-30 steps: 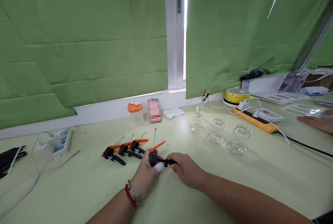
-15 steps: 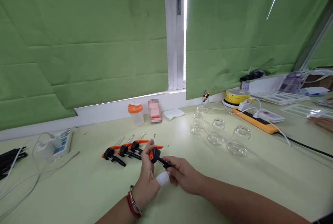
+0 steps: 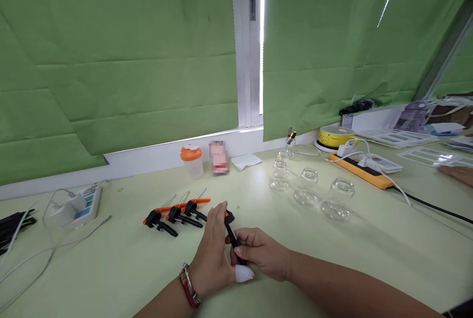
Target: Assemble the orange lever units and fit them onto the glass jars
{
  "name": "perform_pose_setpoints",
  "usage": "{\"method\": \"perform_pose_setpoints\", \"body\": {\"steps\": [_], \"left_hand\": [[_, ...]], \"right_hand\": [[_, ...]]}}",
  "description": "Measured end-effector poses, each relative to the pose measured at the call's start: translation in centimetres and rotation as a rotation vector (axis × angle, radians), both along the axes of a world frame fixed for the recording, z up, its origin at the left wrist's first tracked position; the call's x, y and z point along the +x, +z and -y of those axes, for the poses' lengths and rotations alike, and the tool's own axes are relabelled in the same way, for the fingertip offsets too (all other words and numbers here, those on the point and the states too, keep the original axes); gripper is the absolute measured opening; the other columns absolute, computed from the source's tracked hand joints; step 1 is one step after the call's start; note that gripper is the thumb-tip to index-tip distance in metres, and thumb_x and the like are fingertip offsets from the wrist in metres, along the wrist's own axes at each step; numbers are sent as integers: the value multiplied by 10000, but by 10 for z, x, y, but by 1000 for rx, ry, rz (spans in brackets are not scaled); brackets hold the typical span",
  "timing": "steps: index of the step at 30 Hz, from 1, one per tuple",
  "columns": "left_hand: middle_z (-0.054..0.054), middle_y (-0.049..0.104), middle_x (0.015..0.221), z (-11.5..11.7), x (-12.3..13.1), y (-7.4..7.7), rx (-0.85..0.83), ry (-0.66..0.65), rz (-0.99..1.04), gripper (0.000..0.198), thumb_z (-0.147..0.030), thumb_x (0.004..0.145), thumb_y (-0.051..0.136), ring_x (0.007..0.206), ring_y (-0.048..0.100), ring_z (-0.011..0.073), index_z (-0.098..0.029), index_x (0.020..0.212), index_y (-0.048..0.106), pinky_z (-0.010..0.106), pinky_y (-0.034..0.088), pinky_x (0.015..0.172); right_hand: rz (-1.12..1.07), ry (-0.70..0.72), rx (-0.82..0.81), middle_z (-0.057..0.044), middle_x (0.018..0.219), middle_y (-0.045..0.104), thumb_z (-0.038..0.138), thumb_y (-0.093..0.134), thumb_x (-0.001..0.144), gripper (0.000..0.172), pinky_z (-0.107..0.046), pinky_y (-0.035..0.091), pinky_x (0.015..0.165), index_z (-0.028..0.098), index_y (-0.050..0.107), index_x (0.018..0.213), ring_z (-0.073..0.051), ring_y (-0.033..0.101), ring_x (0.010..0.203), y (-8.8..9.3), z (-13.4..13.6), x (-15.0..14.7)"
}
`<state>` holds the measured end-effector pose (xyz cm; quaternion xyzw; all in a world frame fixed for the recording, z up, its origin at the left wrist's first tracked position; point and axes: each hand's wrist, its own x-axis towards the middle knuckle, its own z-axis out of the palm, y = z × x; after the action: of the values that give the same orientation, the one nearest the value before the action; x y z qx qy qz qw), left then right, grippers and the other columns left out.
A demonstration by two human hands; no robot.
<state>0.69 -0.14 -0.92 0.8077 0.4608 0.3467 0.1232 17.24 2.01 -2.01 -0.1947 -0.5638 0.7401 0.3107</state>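
My right hand (image 3: pixel 260 251) pinches the black handle of a dispenser-like part (image 3: pixel 233 240), which has a round black cap with a bit of orange at its top end. The part tilts, cap up and away from me. My left hand (image 3: pixel 214 249) is around its other side, fingers straight up against the cap and the thumb, wrapped in white, near the handle's lower end. The left fingers hide its thin rod and orange strip. To the left lie three similar black parts (image 3: pixel 175 215) with metal rods and orange strips (image 3: pixel 201 201).
Several clear glass jars (image 3: pixel 337 200) stand at the right. Behind are an orange-lidded cup (image 3: pixel 192 163) and white paper (image 3: pixel 246 161). A power strip (image 3: pixel 362 170) with cables lies right, another (image 3: pixel 88 205) left. A tiny ring (image 3: pixel 238 207) lies ahead. Another person's hand (image 3: pixel 458 174) shows far right.
The held part has turned more upright and come slightly toward me. Its rod and orange strip have gone out of sight behind my left hand, whose fingers have straightened.
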Motion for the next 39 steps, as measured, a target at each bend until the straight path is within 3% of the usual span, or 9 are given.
{"method": "perform_pose_setpoints", "body": {"steps": [5, 13, 20, 27, 39], "left_hand": [[198, 223, 1429, 0, 0, 1, 53, -39, -142, 1374, -521, 430, 797, 1321, 212, 415, -221, 1444, -81, 598, 328, 1003], [186, 130, 1452, -4, -2, -1, 15, -81, -226, 1440, -683, 335, 745, 1327, 145, 445, -266, 1450, -66, 645, 261, 1006], [179, 151, 1455, 2, 2, 2, 9, -43, -178, 1322, -464, 417, 787, 1343, 137, 425, -263, 1454, -7, 619, 241, 1031], [189, 141, 1469, 3, 2, 0, -18, -47, -169, 1360, -498, 365, 802, 1334, 138, 455, -249, 1455, 28, 632, 269, 1008], [182, 293, 1392, 8, 5, 0, 61, 19, -133, 1131, -371, 462, 733, 1300, 254, 424, -215, 1419, 152, 594, 275, 1025]], "right_hand": [[-14, 33, 2, -20, 697, 592, 396, 678, 737, 307, -284, 398, 697, 110, 599, 816, -126, 536, 679, 2, 1, -1], [-68, 74, -35, -21, 681, 596, 405, 647, 762, 311, -292, 432, 674, 101, 594, 803, -130, 553, 640, 0, 0, -1], [-82, 77, -68, -29, 701, 608, 379, 643, 776, 289, -301, 440, 659, 101, 591, 834, -129, 557, 617, -4, -2, -1], [-102, 96, -78, -38, 691, 614, 372, 645, 774, 290, -294, 444, 647, 90, 599, 820, -136, 571, 622, -4, -1, -1], [-95, 81, -110, -54, 727, 630, 363, 640, 782, 298, -296, 439, 664, 89, 605, 893, -143, 587, 652, -5, -2, 0]]}}
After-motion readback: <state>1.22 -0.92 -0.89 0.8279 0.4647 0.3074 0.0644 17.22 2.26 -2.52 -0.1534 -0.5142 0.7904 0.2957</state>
